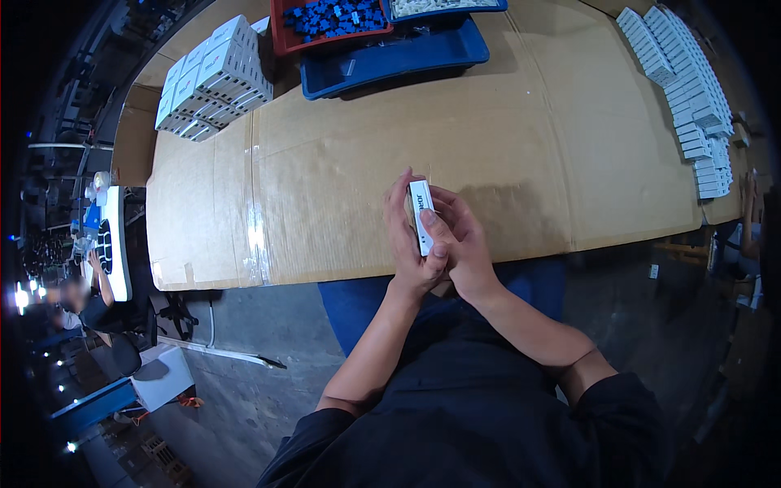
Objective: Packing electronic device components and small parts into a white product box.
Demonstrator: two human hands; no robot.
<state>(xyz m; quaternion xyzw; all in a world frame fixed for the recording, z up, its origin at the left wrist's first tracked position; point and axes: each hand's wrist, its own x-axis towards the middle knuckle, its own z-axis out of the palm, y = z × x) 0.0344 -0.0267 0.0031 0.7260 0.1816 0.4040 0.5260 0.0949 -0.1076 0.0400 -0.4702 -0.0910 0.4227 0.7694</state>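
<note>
Between my two hands is a small narrow white box (421,203) with dark print on its upper face, held above the near edge of the cardboard-covered table (350,179). My left hand (404,236) is closed along the box's left side, fingers pointing away from me. From the right, my right hand (462,232) wraps round the box, its thumb lying on the top face. The box's underside and some of my fingertips are hidden.
Stacked white boxes (215,77) stand at the far left. A red bin (285,41) of blue pieces, an empty-looking blue tray (399,61) and a bin of white pieces (443,6) are at the back. Rows of white boxes (687,98) line the right. Another person (102,305) sits far left.
</note>
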